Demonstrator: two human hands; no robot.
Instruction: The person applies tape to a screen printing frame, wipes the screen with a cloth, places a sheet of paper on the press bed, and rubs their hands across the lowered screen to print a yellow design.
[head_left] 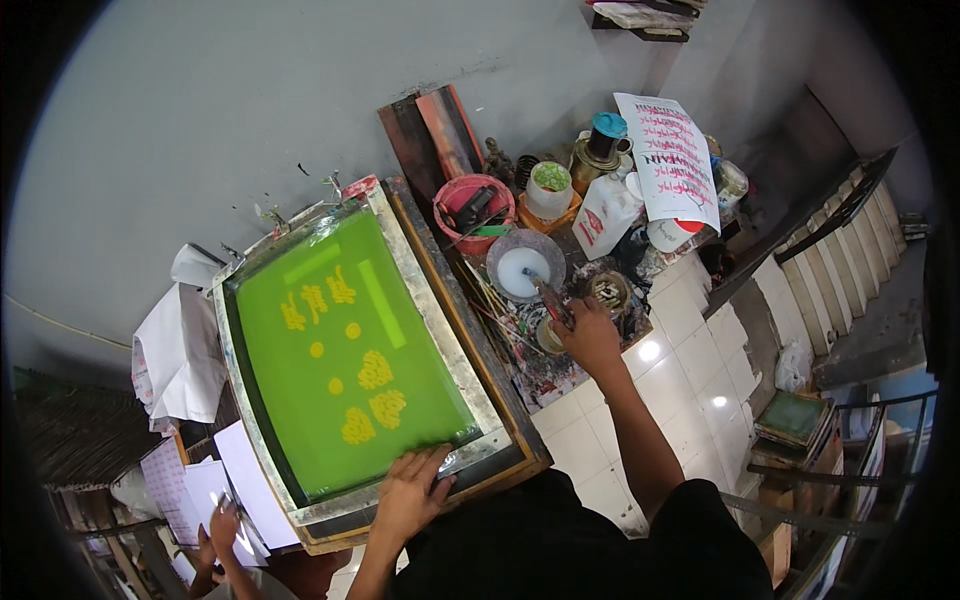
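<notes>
A printing screen (400, 300) with green mesh and yellow flower and lettering shapes lies tilted in its worn metal frame. My left hand (412, 490) rests on the frame's near edge, fingers stretched out and lying flat, holding nothing. To the right, my right hand (592, 338) is closed round a stained tool (550, 298) with a narrow handle. The tool's tip reaches into a grey-rimmed bowl (493, 256) of milky white liquid; what kind of tip it has is hidden.
Beside the bowl stand a pink tub (447, 190) of tools, a white cup (550, 197), a white jug (606, 215) and an open tin (609, 290). A printed sheet (668, 160) lies over containers. At lower left, another person's hands (224, 528) handle white sheets (252, 480).
</notes>
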